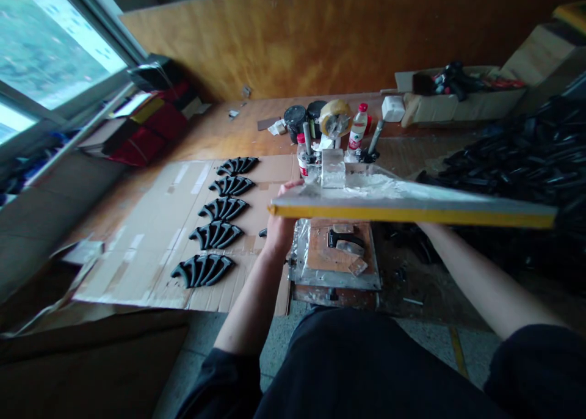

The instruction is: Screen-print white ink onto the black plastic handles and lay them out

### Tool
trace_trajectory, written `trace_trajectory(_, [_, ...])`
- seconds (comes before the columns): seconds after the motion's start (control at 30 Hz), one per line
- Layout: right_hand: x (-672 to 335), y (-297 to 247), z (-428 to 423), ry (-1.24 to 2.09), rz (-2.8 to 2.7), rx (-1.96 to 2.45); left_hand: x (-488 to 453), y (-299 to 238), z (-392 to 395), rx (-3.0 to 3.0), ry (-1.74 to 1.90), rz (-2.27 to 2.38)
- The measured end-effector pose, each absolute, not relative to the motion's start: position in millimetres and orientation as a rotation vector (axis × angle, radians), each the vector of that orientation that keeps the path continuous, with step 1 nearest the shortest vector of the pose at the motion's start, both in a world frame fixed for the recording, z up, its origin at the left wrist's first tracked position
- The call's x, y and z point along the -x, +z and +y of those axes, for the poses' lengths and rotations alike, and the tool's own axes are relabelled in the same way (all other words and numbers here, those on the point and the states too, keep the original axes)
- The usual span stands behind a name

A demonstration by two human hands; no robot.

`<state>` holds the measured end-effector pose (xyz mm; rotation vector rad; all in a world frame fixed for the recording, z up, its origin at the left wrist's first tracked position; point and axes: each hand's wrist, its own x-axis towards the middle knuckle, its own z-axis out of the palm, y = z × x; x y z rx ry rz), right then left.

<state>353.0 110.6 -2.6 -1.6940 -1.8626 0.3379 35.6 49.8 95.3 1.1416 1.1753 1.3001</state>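
Observation:
My left hand [278,223] grips the left end of a raised printing screen frame [412,206] with a yellow front edge, thumb on top. The frame is tilted up above a small jig plate [336,257] that holds a black curved part [344,240] between brown blocks. My right forearm [476,278] runs under the frame, and the frame hides its hand. Several groups of black curved parts [215,233] lie in a column on flattened cardboard [151,236] to the left of my left hand.
Behind the jig stand two black jars [302,118], a tape roll [335,118] and two plastic bottles [358,127]. A big heap of black parts [526,156] fills the right side. An open carton [458,95] sits at the back right. A window [41,58] is at left.

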Motion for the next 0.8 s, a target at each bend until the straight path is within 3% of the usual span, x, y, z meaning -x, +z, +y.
trace_trajectory(0.17, [-284.1,-53.3,52.2,0.289,-2.258,1.595,-55.2,87.5,62.4,-1.011,1.392,1.144])
trace_trajectory(0.37, [-234.4,-51.3,21.5,0.378,-2.331,1.690,-75.5,-2.5,-6.4,-0.613,0.633,1.159])
trace_trajectory(0.63, [-228.7,-24.5,12.2,0.912,-2.210,1.275,-75.2,-34.6,-30.1,-0.482,0.743,1.288])
trace_trajectory(0.7, [-253.1,-24.9,28.8,0.911,-2.201,1.308,-58.7,-32.2,-25.1,-0.595,0.778,1.322])
trace_trajectory(0.8, [-303.1,-46.2,62.0,0.654,-2.152,1.748,-10.1,-34.1,-10.5,-0.865,0.880,1.571])
